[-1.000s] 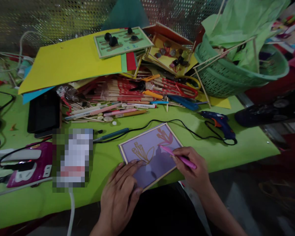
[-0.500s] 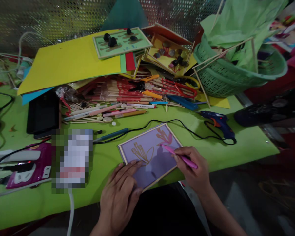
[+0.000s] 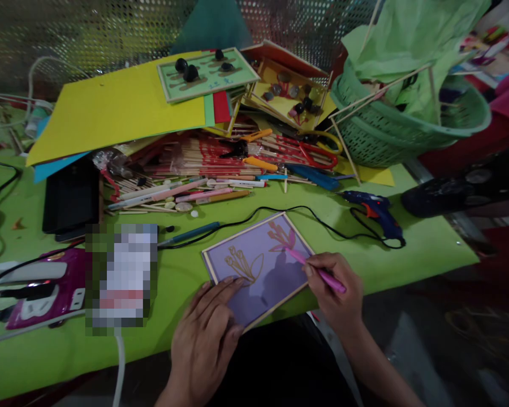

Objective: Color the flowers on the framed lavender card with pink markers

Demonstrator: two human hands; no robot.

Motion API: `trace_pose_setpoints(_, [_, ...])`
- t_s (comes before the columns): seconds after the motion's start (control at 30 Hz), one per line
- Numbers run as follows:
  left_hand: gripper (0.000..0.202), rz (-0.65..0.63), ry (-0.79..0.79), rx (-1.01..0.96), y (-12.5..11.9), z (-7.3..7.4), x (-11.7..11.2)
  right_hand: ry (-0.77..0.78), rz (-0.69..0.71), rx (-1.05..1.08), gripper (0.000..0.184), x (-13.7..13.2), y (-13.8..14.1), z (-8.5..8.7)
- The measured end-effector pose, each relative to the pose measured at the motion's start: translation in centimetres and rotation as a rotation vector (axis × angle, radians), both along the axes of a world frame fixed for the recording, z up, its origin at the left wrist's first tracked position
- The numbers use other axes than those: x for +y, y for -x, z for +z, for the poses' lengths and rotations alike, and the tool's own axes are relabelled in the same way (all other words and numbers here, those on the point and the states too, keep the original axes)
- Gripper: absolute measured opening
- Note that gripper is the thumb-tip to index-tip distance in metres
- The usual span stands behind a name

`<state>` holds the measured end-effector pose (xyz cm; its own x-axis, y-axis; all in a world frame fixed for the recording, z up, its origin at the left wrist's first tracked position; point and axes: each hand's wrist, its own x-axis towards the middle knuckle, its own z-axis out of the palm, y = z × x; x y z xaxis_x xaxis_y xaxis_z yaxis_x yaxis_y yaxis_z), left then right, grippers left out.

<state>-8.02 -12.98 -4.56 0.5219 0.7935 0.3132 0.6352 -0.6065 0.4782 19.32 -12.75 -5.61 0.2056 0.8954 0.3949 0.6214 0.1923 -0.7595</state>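
Observation:
A purple board (image 3: 254,308) with thin wooden strips along its edges lies slanted at the table's front edge. Two flower drawings are on it: a brown-outlined one (image 3: 241,264) at left and a partly pink one (image 3: 281,235) at upper right. My right hand (image 3: 337,288) is closed around a pink marker pen (image 3: 297,256), its tip at the pink leaves of the right drawing. My left hand (image 3: 207,328) rests with fingers stretched out flat over the board's lower left corner, thumb by the lower edge. Nothing else shows in it.
A blue glue gun (image 3: 375,212) lies at right, its black cord running behind the board. Pens and wooden sticks (image 3: 195,152) are heaped behind, beside scissors (image 3: 320,152) and a green basket (image 3: 407,133). Left are a pixelated object (image 3: 125,277) and a magenta power strip (image 3: 53,288).
The pen tip has moved slightly right along the leaves, and more pink shows on the right drawing. My left hand stays on the board. The whole view has shifted a little.

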Motion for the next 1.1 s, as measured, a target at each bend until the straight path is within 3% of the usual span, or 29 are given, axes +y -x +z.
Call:
trace_pose_setpoints(0.57, [0.01,-0.022,0.016,0.0,0.06,-0.18,0.12,-0.008,-0.074,0.091,0.01,-0.42,-0.06,-0.52])
trace_pose_setpoints(1.1, [0.013,-0.006,0.013,0.016,0.02,-0.1,0.02,0.018,-0.001,0.039,0.012,-0.1,-0.12,-0.32])
